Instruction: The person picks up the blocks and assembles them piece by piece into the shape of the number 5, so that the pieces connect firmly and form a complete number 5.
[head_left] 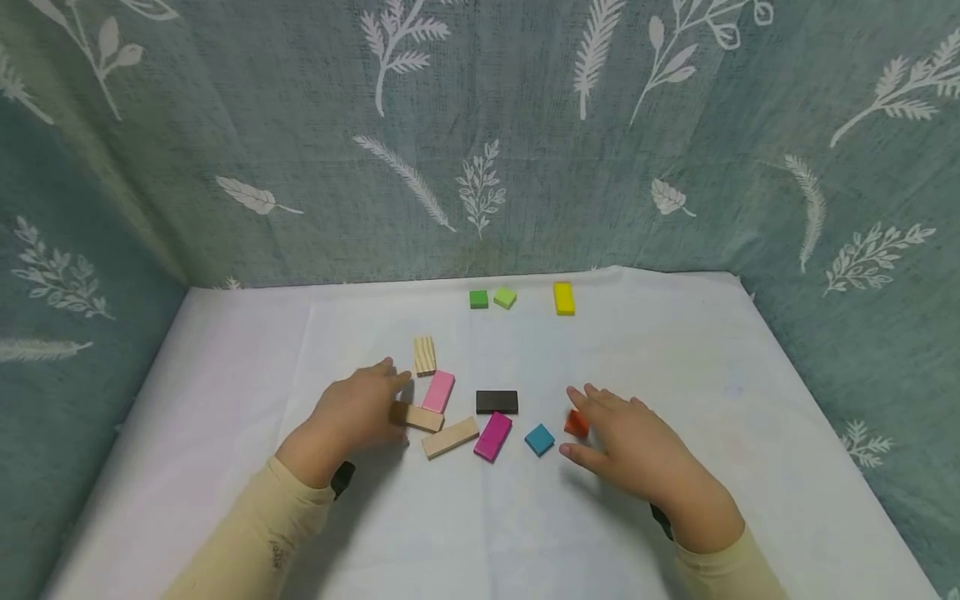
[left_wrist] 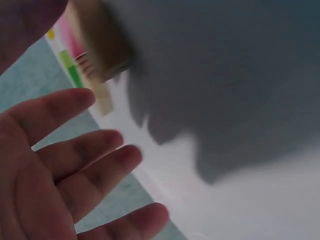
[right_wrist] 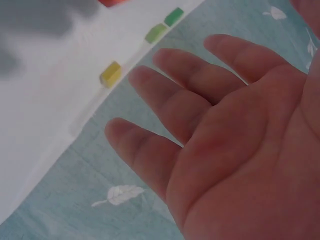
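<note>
My left hand (head_left: 360,408) hovers at the left end of a plain wooden block (head_left: 422,418). In the left wrist view its fingers (left_wrist: 95,175) are spread, and the wooden block (left_wrist: 105,45) shows in the gap between thumb and forefinger, ungripped. A pink block (head_left: 438,391) touches or nearly touches that wooden block. My right hand (head_left: 637,442) is held above the cloth with fingers apart, partly covering a red block (head_left: 577,423). Its palm (right_wrist: 230,150) holds nothing in the right wrist view. A blue block (head_left: 539,439) lies just left of the right thumb.
Between the hands lie another wooden block (head_left: 450,437), a magenta block (head_left: 492,437) and a black block (head_left: 497,402). A striped wooden block (head_left: 424,356) sits farther back. Green (head_left: 478,299), light green (head_left: 505,297) and yellow (head_left: 564,298) blocks are near the white table's (head_left: 660,333) far edge.
</note>
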